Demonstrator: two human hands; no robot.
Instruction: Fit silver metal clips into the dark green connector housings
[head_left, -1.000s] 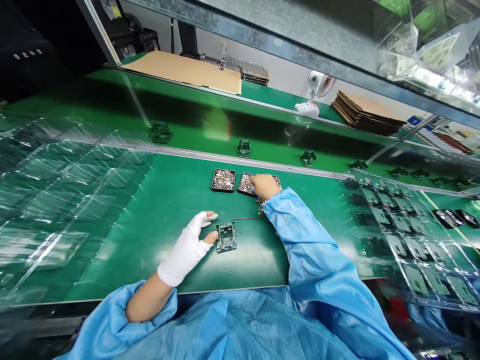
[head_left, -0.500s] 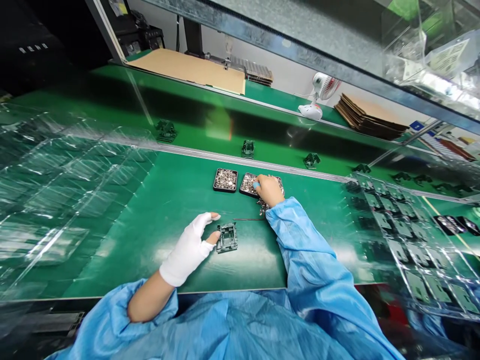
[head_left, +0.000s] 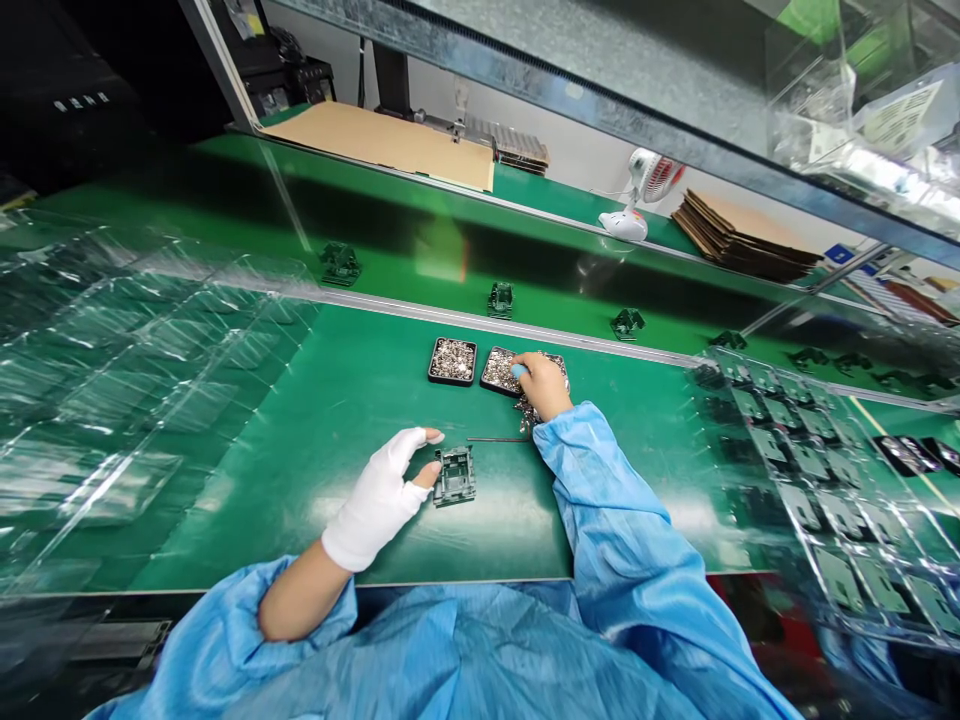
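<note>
A dark green plastic frame part [head_left: 455,476] with a roughly square opening lies on the green bench. Beside its left edge rests my left hand [head_left: 381,492] in a white glove with bare fingertips; thumb and forefinger are spread, the thumb tip at the frame's edge. My right hand [head_left: 545,384], with a blue cover on one finger, reaches into a black tray of small shiny metal parts [head_left: 496,369]. Its fingers are bent together, and whatever they pinch is hidden. Just above the frame lies a thin metal rod [head_left: 495,439]. Loose metal pieces [head_left: 523,414] lie by my right wrist.
Another black tray of metal parts [head_left: 452,361] stands left of my right hand. Clear plastic trays [head_left: 172,370] cover the left side; a tray holding green parts [head_left: 814,460] is at right. Several frame parts [head_left: 500,299] stand along the back strip, below a metal shelf beam [head_left: 570,90].
The whole view has shifted slightly. My right hand stays at the tray with its fingers a little changed; my left hand stays beside the frame part.
</note>
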